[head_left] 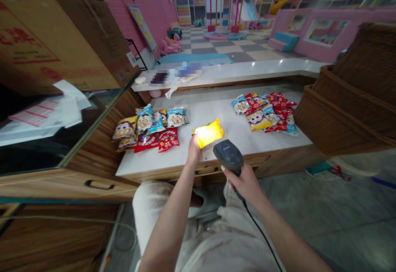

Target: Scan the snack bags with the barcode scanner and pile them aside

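Scanning seems the present step: the left hand (194, 151) grasps the yellow packet (209, 133) just beyond the scanner (228, 155), which the right hand (246, 182) clasps, and next move probably needs steady aim

Yellow packet (209, 133) — partly washed out

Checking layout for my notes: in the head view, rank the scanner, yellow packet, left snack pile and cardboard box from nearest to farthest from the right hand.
From the right hand:
1. Scanner, held in it.
2. Yellow packet, ahead and leftward, in the left hand.
3. Left snack pile, farther left.
4. Cardboard box, far left.
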Action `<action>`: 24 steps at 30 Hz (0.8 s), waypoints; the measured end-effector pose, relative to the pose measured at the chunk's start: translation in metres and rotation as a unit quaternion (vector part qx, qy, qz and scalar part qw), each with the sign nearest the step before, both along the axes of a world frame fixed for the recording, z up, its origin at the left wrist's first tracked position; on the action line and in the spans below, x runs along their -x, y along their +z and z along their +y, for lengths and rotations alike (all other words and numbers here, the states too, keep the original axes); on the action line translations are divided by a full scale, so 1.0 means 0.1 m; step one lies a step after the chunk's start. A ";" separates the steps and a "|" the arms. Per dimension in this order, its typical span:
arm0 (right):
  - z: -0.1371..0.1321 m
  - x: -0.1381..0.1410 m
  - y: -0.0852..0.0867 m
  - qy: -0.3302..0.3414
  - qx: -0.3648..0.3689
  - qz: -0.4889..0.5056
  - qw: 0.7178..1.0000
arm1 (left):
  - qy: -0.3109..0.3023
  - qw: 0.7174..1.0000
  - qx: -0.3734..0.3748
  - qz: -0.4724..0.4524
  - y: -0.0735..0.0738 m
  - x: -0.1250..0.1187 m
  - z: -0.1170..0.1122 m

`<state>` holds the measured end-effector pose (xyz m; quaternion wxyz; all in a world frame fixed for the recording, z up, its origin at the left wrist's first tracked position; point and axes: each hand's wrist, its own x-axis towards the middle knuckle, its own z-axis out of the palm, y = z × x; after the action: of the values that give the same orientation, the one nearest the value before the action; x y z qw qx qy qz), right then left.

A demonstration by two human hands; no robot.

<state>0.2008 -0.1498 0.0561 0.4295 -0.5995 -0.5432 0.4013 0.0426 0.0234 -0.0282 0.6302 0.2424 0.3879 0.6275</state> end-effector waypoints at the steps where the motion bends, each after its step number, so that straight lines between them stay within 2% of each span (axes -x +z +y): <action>1: -0.01 0.00 0.00 0.002 0.003 -0.003 1.000 | 0.000 1.000 0.003 0.002 0.00 0.00 0.00; 6: -0.02 -0.02 -0.04 -0.008 0.013 0.002 1.000 | 0.021 0.999 0.025 0.024 -0.02 0.03 -0.01; 11: -0.04 -0.08 -0.12 -0.016 0.015 0.005 1.000 | 0.048 0.998 0.003 0.041 0.00 0.03 -0.04; 14: -0.06 -0.14 -0.15 -0.022 0.012 -0.013 1.000 | 0.068 0.992 -0.055 0.093 0.14 0.12 0.03; 16: -0.07 -0.19 -0.18 -0.026 0.013 -0.022 0.999 | 0.103 0.972 -0.120 0.175 0.31 0.28 0.15; 18: -0.07 -0.22 -0.21 -0.033 0.013 -0.027 0.999 | 0.145 0.924 -0.190 0.300 0.50 0.51 0.32; 20: -0.08 -0.24 -0.23 -0.039 0.011 -0.029 0.999 | 0.156 0.849 -0.234 0.447 0.66 0.77 0.48; 22: -0.08 -0.25 -0.25 -0.039 0.014 -0.025 0.999 | 0.132 0.766 -0.232 0.585 0.75 1.01 0.61; 24: -0.07 -0.26 -0.26 -0.037 0.017 -0.016 0.999 | 0.093 0.695 -0.198 0.685 0.75 1.16 0.68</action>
<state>0.2267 -0.1568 0.0302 0.4251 -0.6328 -0.5207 0.3845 -0.0738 0.0911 0.0470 0.0660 0.6872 0.5991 0.4055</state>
